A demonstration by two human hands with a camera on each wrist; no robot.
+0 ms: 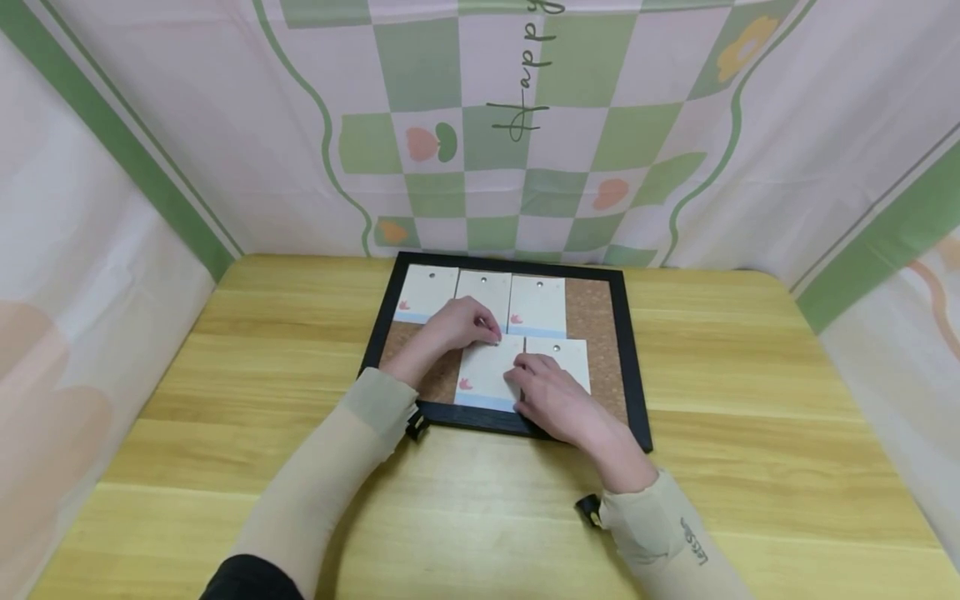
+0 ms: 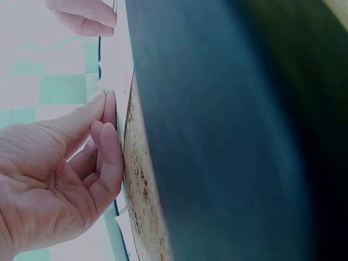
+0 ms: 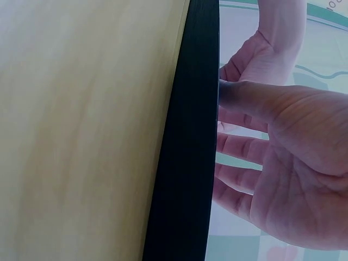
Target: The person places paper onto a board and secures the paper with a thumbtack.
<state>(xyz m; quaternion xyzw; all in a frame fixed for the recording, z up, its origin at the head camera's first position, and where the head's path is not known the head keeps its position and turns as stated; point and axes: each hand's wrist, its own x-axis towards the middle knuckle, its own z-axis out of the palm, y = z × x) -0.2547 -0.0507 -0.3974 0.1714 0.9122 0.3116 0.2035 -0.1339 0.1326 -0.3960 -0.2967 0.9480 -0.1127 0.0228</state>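
On the framed corkboard (image 1: pixel 597 354), my left hand (image 1: pixel 467 323) pinches a small shiny thumbtack (image 2: pixel 109 91) between thumb and forefinger. The tack is at the upper edge of a white paper card (image 1: pixel 487 371), lower row, which has a pink flower and a blue stripe. My right hand (image 1: pixel 555 396) rests its fingers on this card's right side, overlapping a neighbouring card (image 1: pixel 573 358) with a silver tack near its top. In the right wrist view the right fingers (image 3: pixel 239 176) are spread against the board, their tips hidden behind the black frame (image 3: pixel 185 136).
Three more cards run along the board's top row: a left card (image 1: pixel 427 292), a middle card (image 1: pixel 480 287) and a right card (image 1: pixel 538 304), each with a tack. The board lies on a wooden table (image 1: pixel 750 400). Behind it hangs a checked cloth (image 1: pixel 495 200).
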